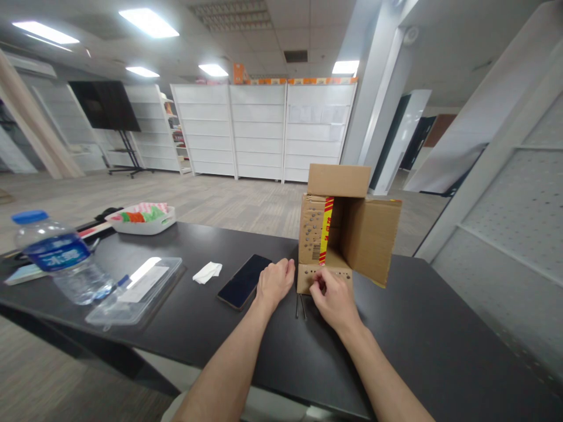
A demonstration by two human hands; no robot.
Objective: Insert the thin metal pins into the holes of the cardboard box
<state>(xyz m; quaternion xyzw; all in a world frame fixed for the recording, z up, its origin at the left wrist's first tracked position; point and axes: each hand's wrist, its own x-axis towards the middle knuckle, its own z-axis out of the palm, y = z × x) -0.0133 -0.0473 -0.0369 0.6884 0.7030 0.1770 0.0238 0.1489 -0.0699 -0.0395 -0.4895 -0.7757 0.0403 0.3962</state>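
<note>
An opened cardboard box (373, 237) stands on the black table with its opening facing me and its flaps spread. Its left panel and lower flap (303, 280) carry rows of small dark spots, like holes or screw heads. My right hand (335, 298) is at the lower flap, thumb and fingers pinched together; whatever is between them is too small or hidden to name. Just left of the box, my left hand (275, 285) is closed, its fingertips turned away from view. Two thin metal pins or screws (300, 308) lie on the table between my hands.
A phone (244, 281) lies left of my left hand, with a crumpled white tissue (206, 272) farther over. A clear plastic case (136, 293), a water bottle (61, 258) and a white basket (143, 225) with colourful packets occupy the table's left side.
</note>
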